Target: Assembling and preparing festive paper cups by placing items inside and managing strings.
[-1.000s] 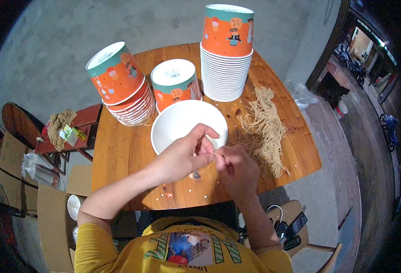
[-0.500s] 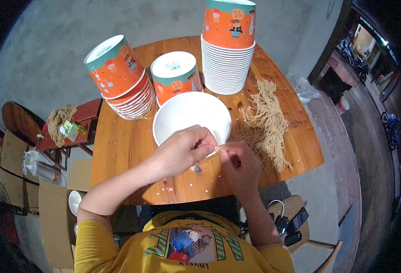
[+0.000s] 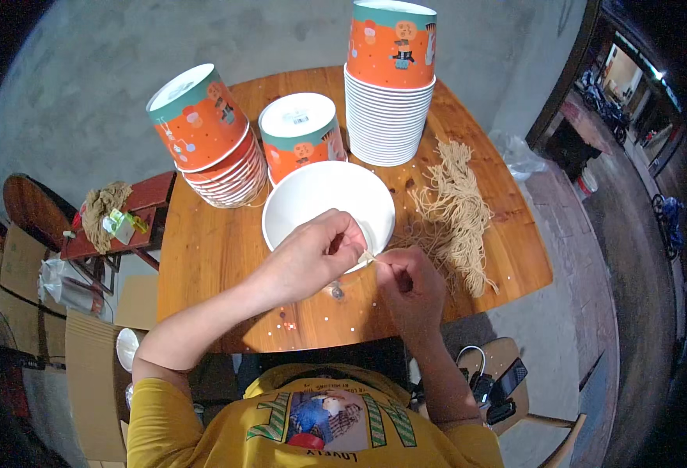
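A white paper bucket (image 3: 304, 191) stands with its open mouth toward me at the middle of the table. My left hand (image 3: 312, 253) reaches across its near rim, thumb and forefinger pinched together. Between my two hands runs a short beige string (image 3: 368, 257), with a small loop or knot at the left fingertips. My right hand (image 3: 412, 288) pinches the string's other side, just right of the rim. Whether the string is fastened to the bucket is hidden by the fingers. A loose bundle of beige strings (image 3: 459, 214) lies to the right of the bucket.
Behind the bucket stand upturned orange-and-green paper buckets: a leaning stack (image 3: 211, 132) at left, a low one (image 3: 301, 129), and a tall stack (image 3: 390, 86). They share a wooden table (image 3: 203, 281). A red bench (image 3: 145, 210) is at left, a stool with devices (image 3: 503, 355) at lower right.
My hands have drawn slightly apart, and a little more string shows between the fingertips. The buckets and string bundle keep their places on the table.
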The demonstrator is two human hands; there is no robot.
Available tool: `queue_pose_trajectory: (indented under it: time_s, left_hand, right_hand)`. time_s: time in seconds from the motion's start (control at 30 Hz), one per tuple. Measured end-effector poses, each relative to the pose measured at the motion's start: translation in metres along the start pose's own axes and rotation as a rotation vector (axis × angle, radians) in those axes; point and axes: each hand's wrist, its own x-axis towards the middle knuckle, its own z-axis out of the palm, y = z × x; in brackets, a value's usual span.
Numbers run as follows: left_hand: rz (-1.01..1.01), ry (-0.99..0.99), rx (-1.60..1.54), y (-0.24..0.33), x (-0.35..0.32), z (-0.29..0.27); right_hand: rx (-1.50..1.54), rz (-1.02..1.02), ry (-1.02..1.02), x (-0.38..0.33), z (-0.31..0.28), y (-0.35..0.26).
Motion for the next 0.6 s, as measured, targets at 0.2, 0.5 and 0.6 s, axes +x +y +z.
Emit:
queue_pose_trajectory:
  time_s: [0.2, 0.5, 0.6]
  left_hand:
    - [-0.004, 0.014, -0.009, -0.0007, -0.0013, 0.0015]
    - [0.152, 0.07, 0.098, -0.0014, -0.004, 0.0056]
    - [0.259, 0.13, 0.164, -0.0038, -0.0056, 0.0091]
  right_hand:
    - [0.008, 0.028, -0.007, -0.0013, -0.0009, -0.001]
    - [0.075, 0.088, -0.002, -0.0009, -0.0031, -0.001]
    - [0.048, 0.051, -0.023, 0.0028, -0.0012, -0.0041]
